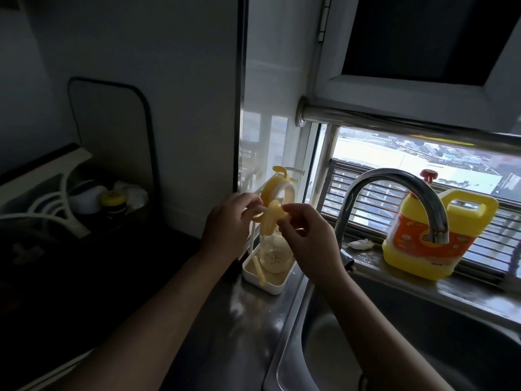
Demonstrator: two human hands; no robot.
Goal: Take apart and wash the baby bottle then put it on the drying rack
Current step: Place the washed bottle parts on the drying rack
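My left hand [225, 218] and right hand [307, 238] pinch the yellow bottle collar [270, 218] from either side, both grips narrow and curled. Straight below my grip the clear bottle [275, 253] sits in the white drying rack [265, 286], with a straw [258, 269] lying beside it. Just behind my grip hangs another yellow ring [277, 190].

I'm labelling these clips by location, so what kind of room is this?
Most likely a home kitchen: a stainless steel sink under a curved metal tap, a yellow plastic jug beside it, and a white plastic bottle-drying rack.
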